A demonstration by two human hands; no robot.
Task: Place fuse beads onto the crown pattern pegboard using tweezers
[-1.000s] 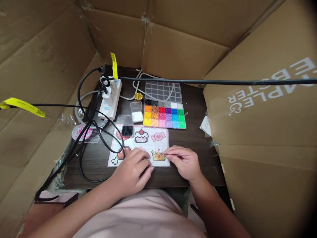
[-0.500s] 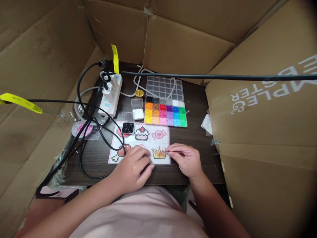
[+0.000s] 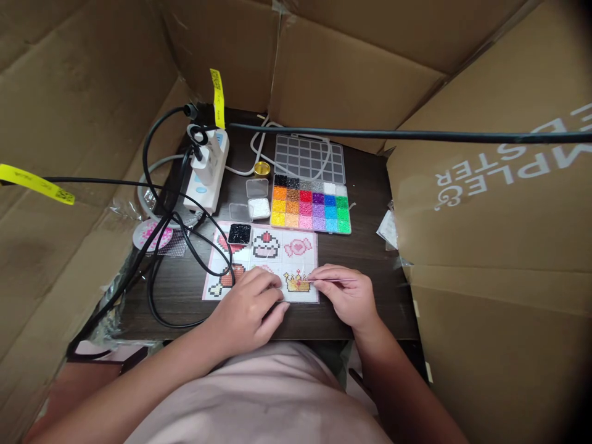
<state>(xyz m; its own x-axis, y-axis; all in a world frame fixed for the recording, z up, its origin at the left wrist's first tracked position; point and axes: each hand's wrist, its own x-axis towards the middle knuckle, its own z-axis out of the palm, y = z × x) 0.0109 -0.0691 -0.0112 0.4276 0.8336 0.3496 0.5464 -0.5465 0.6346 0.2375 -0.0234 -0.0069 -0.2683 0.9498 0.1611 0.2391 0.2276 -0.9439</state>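
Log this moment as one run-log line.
left hand: flat on pattern sheet | right hand: pinching tweezers, tip at crown design | bead box: open behind sheet

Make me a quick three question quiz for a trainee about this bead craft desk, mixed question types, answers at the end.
1. True or false: the right hand holds thin tweezers whose tip is at the crown design.
2. Which hand rests on the pattern sheet beside the crown? A) left hand B) right hand C) neither
3. Fill in: the small tray of black beads sits on the sheet's far-left ______.

Key: 1 true; 2 A; 3 corner.
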